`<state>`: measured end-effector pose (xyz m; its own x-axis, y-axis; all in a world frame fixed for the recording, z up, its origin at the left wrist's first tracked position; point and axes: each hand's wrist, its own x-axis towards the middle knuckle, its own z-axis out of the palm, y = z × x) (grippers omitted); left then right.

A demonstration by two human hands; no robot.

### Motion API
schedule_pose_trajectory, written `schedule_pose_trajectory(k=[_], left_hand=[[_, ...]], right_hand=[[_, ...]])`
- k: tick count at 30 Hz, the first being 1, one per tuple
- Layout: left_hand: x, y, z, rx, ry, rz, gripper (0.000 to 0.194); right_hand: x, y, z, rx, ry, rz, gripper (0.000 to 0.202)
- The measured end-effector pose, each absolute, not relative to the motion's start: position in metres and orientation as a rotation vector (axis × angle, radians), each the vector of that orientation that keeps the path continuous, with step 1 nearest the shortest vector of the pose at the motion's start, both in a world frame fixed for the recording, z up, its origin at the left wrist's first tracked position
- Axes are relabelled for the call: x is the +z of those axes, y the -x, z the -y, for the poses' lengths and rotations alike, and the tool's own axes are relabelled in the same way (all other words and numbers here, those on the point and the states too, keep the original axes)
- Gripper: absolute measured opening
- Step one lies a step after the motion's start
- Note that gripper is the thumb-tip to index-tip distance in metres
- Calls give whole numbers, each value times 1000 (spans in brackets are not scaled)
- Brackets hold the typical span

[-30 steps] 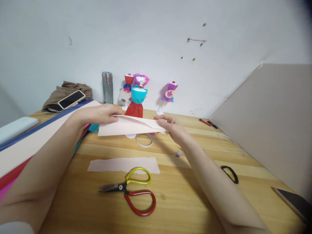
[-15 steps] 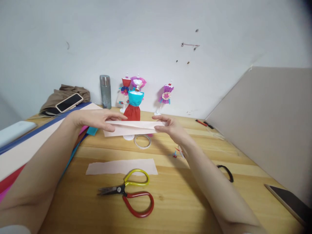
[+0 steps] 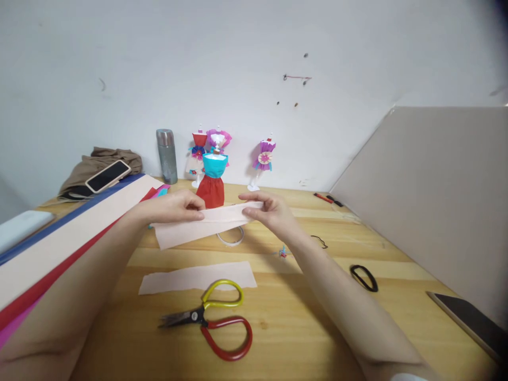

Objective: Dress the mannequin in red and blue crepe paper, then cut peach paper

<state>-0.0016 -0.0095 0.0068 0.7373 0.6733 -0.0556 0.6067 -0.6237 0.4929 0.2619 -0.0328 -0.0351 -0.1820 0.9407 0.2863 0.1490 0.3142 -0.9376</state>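
A pale pink paper strip, folded along its upper part, is held up above the table between both hands. My left hand pinches its folded edge near the middle, and the strip's left end hangs below that hand. At the right end, my right hand grips it between thumb and fingers. Another pale pink strip lies flat nearer to me. Scissors with one yellow and one red handle rest just in front of it. Behind the held strip stands a mini dress form in a turquoise top and red skirt.
A tape roll lies partly under the held strip. More dressed forms, a flask and a phone are at the back. Coloured paper sheets cover the left side. A black band lies right.
My left hand has moved inward along the strip and now pinches it. The strip has tilted, its left end lower and hanging free. The view has shifted slightly.
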Motion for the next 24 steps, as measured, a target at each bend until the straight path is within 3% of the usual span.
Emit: schedule_pose_trajectory(k=[4, 9, 17, 22, 24], left_hand=[[9, 9, 7, 275, -2480, -1026, 31], [19, 10, 14, 239, -2473, -1112, 30], [27, 18, 14, 342, -2406, -1339, 34], [28, 31, 7, 211, -2490, -1275, 55], [29, 33, 6, 190, -2525, -1265, 45]], right_hand=[[-38, -265, 26, 873, 1029, 1589, 17], [-37, -266, 24, 727, 1009, 1586, 16], [-36, -267, 23, 931, 1077, 1471, 28], [-40, -272, 15, 1145, 1002, 1276, 38], [-41, -275, 13, 1191, 990, 1238, 40]])
